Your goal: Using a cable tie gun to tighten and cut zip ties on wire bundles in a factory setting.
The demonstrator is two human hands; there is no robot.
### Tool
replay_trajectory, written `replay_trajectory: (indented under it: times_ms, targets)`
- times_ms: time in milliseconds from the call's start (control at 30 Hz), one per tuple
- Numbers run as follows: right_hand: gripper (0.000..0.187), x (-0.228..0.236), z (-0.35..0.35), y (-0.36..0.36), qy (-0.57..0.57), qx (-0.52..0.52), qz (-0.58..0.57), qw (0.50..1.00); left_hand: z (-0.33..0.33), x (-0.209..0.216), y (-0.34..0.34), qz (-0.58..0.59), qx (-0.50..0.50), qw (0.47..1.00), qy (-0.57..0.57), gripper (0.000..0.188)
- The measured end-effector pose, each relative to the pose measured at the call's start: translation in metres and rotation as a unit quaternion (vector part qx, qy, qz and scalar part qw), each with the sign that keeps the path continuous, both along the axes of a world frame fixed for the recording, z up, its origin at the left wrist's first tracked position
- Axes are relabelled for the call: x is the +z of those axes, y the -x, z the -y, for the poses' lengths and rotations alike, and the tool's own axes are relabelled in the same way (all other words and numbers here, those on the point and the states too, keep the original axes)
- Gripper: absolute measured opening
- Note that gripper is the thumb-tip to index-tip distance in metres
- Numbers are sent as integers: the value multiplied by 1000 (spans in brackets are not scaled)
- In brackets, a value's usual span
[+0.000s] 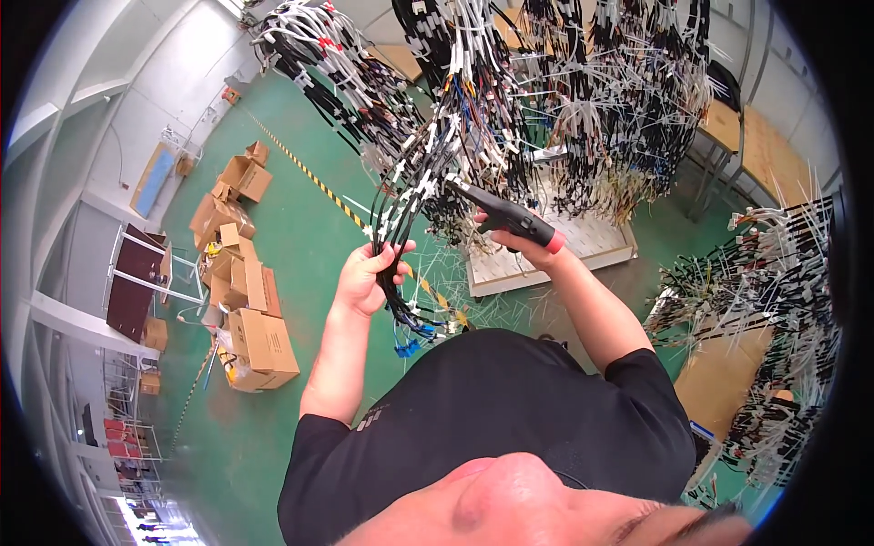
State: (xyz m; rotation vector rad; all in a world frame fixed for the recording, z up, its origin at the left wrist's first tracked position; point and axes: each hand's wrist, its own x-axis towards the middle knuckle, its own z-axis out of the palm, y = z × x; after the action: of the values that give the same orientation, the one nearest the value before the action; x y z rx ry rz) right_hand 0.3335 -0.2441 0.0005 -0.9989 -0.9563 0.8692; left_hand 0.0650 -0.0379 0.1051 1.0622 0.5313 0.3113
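Observation:
My left hand (361,280) is closed around a bundle of black cables, part of a wire harness (411,196) with white ties and tags along it. The harness hangs from the thick cluster above, and its lower end bends toward my body, with blue connectors (407,348) at the tip. In my right hand (537,256) is a black cable tie gun (506,216) with a red end, my fingers wrapped around its grip. Its nose points up and left, close to the white-tied part of the harness; whether it touches a tie is too small to tell.
More harnesses (583,100) hang in dense clusters ahead, above a white pallet-like board (555,259). Cut tie ends litter the green floor (309,227). Open cardboard boxes (259,341) line the left. At right, another mass of harnesses (774,264) hangs beside a wooden table (724,369).

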Motion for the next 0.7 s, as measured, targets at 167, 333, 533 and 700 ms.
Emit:
replay_trajectory:
  times_ms: [167, 333, 533, 700]
  targets:
    - [50, 6, -17, -3, -27, -7, 101, 995, 0, 6, -1, 41, -56, 996, 63, 14]
    - [57, 11, -26, 9, -48, 56, 25, 997, 0, 7, 2, 86, -70, 988, 103, 16]
    - [56, 6, -36, 17, -92, 64, -40, 993, -2, 5, 2, 113, -87, 985, 102, 24]
    - [54, 7, -45, 13, -70, 35, 14, 997, -3, 3, 1, 133, -104, 978, 119, 28]
